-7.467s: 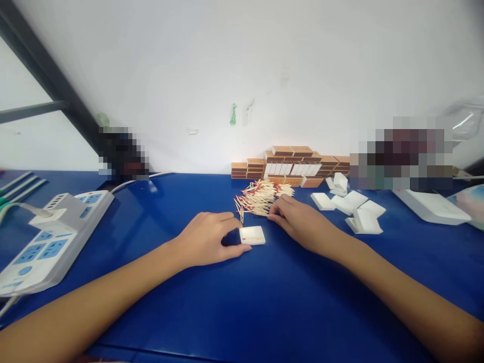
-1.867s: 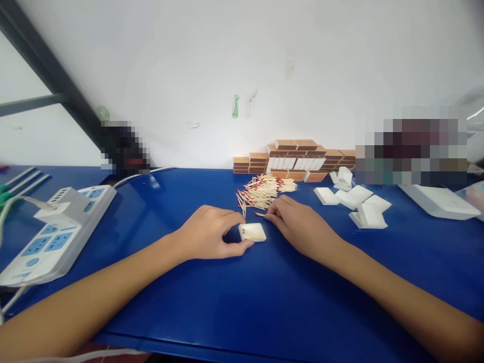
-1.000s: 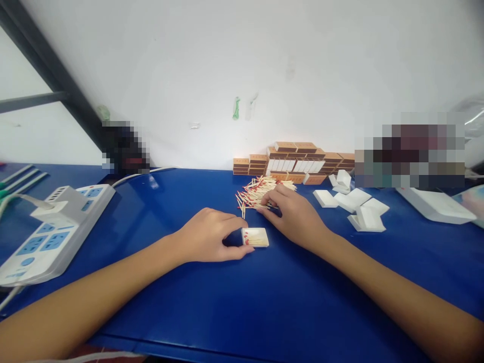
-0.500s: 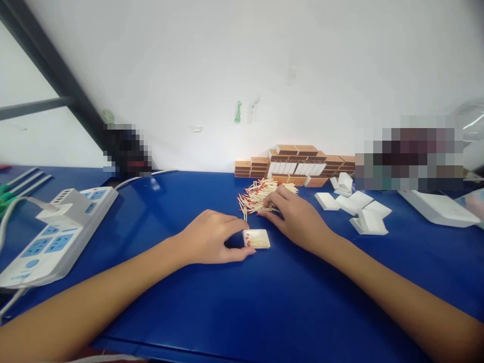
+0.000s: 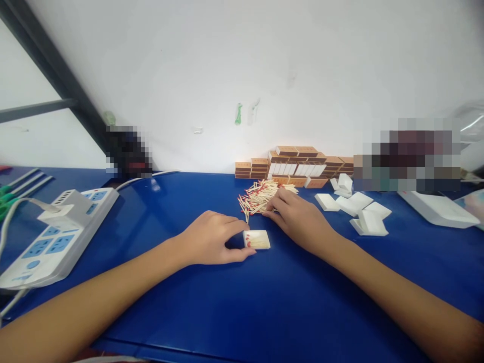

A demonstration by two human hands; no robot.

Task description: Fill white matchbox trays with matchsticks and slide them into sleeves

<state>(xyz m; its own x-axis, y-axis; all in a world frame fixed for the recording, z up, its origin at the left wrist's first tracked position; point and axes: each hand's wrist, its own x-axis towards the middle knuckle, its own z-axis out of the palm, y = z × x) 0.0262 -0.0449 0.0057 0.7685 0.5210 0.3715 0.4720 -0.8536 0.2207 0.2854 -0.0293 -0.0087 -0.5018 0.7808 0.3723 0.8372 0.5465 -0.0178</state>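
A small white matchbox tray [image 5: 260,239] lies on the blue table with several red-headed matches in it. The thumb and fingers of my left hand [image 5: 215,238] close on its left end from both sides. Behind the tray spreads a loose pile of matches [image 5: 254,197], pale sticks with red heads. At the pile's right front edge, my right hand [image 5: 297,214] has its thumb and fingers drawn together in a pinch. What sits between those fingertips is too small and hidden to make out.
Stacked brown matchboxes [image 5: 297,169] stand against the wall behind the pile. Several white trays [image 5: 361,202] lie loosely to the right, near a white device [image 5: 438,209]. A power strip [image 5: 56,242] with a plug and cable occupies the left side.
My right hand has shifted slightly right and its fingers have drawn closer together at the pile's edge. My left hand and the tray keep their place.
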